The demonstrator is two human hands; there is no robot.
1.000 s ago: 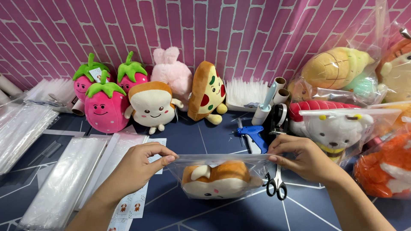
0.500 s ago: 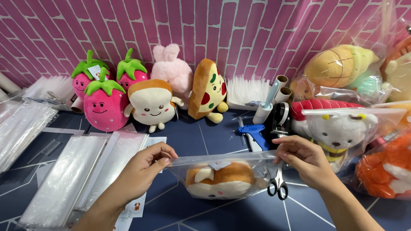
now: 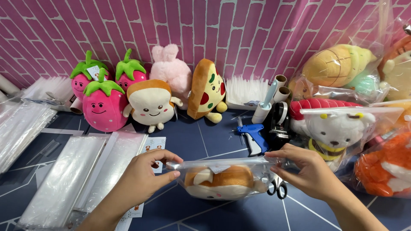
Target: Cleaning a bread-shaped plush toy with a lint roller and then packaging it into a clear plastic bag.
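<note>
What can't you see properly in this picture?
- Head view: the bagged bread plush shows its face only dimly; the clear bag glares over it.
- The scissors are mostly hidden behind the bag and the right hand.
- The orange plush is cut off by the right edge.
- The left hand covers part of a small card.

Clear bag [image 3: 227, 164] centre; flat clear bags [image 3: 64, 179] left.

You are gripping a glossy, clear plastic bag [image 3: 222, 164] enclosing a soft, matt cloth plush toy [image 3: 220, 184]; behind the bag, a smooth blue plastic tagging gun [image 3: 253, 136] is lying.
</note>
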